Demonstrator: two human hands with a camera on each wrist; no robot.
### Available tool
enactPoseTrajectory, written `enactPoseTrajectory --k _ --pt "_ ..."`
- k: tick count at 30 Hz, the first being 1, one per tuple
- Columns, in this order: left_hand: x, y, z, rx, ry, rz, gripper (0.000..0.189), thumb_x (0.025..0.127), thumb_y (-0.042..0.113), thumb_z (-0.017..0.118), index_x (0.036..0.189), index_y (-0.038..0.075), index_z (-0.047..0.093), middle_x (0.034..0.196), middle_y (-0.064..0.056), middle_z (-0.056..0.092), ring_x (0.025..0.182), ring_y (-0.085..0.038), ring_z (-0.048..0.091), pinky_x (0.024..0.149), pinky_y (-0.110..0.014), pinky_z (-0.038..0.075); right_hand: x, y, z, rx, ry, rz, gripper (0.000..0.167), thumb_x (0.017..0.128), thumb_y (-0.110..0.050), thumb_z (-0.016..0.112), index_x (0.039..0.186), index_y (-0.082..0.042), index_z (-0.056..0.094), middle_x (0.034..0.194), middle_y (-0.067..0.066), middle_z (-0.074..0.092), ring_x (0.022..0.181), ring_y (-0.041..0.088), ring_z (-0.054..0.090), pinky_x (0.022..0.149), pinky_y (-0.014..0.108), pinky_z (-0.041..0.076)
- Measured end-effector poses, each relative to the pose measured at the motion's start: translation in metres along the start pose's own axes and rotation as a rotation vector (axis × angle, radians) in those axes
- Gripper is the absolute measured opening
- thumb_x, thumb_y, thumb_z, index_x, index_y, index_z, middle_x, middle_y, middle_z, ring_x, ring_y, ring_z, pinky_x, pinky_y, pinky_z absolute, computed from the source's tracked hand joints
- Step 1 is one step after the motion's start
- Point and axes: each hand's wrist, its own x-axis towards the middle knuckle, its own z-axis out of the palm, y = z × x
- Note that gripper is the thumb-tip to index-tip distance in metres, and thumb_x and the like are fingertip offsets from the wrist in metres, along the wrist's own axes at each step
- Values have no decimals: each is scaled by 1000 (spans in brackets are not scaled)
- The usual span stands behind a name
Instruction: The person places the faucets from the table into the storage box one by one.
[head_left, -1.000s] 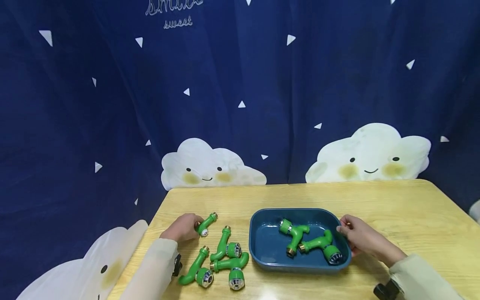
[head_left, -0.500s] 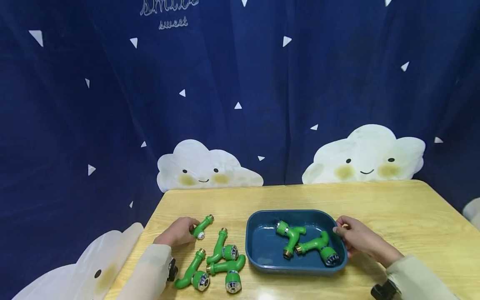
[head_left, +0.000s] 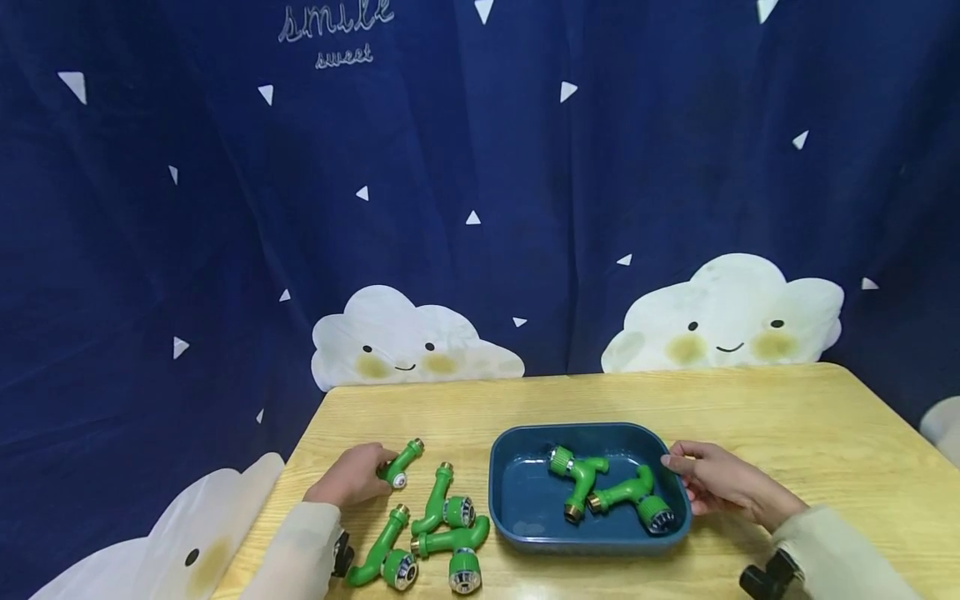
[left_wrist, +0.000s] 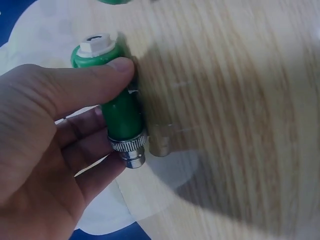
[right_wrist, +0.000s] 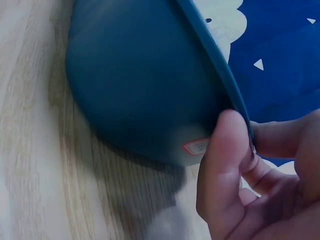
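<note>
At the left of the table my left hand (head_left: 351, 477) holds a green plastic tap (head_left: 405, 463). In the left wrist view the thumb lies over the tap's green body (left_wrist: 122, 117), with the fingers on its other side. A white cap and a ribbed metal end show on it. My right hand (head_left: 731, 483) pinches the right rim of a dark blue bin (head_left: 517, 540). The right wrist view has the thumb on the bin's outer wall (right_wrist: 145, 75) and a finger over its rim. Inside the bin lie two green taps, one upper (head_left: 583, 477) and one lower (head_left: 637, 493).
Three more green taps lie grouped between the left hand and the bin: one behind (head_left: 437, 504), one at front left (head_left: 382, 550), one at front right (head_left: 453, 542). A wooden table (head_left: 750, 408) carries everything. A navy curtain (head_left: 450, 167) hangs behind it.
The head view has shifted slightly, so the scene sits a little further left and lower. Both hands keep their holds, on the tap and on the bin's rim.
</note>
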Motion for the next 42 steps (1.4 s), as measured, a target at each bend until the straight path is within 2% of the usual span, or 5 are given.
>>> enactPoseTrajectory --k 12,24,32,39,42 --pt "-3 -5 -4 46 0 -11 46 81 -5 69 125 10 69 92 -2 62 85 -17 54 79 -38 45 4 -4 2 -55 83 -10 19 104 -23 48 98 -5 46 65 -5 46 54 7 48 51 22 49" --pt "-8 -15 -1 -43 96 -44 37 83 -13 51 106 12 66 103 -5 70 99 -24 66 88 -45 52 -1 -4 8 -96 113 -37 20 105 -18 46 101 1 46 65 -3 44 55 10 46 51 24 49" --pt "1 -22 -1 -89 118 -64 51 82 -13 48 130 2 58 120 -18 67 114 -39 64 97 -54 50 -3 -5 11 -110 134 -52 19 104 -16 46 99 2 46 64 -2 42 54 9 45 49 24 49" --pt "17 -27 -3 -103 138 -92 39 85 -12 54 123 -8 62 97 -15 58 88 -24 57 87 -45 51 -2 -4 9 -98 135 -38 20 105 -19 47 97 -1 46 63 -3 40 54 10 43 51 26 49" --pt "20 -30 -3 -89 124 -125 43 86 -9 56 128 -10 60 98 -15 58 90 -24 57 91 -46 51 -1 -3 10 -98 125 -38 19 105 -18 46 97 -1 46 63 -3 40 54 10 43 51 26 49"
